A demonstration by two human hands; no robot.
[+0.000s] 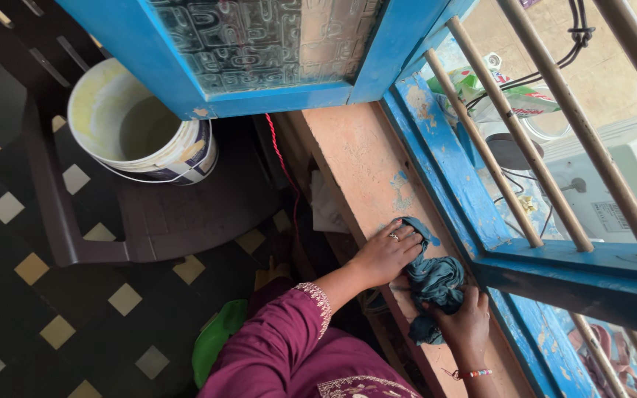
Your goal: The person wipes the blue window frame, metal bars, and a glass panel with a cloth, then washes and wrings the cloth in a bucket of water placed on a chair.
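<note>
One view only — a head camera, looking steeply down and tilted, close over the sill beside the blue window frame. The hands sit near the lower edge; the bucket on a chair and the tiled floor lie farther off — at left.

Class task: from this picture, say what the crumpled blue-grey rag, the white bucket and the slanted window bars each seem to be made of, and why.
Crumpled blue-grey rag: soft woven cloth, matte, folding limply. White bucket: probably plastic, smooth and stained inside. Slanted window bars: perhaps wood or painted metal, dull brownish; the look leaves it open.
</note>
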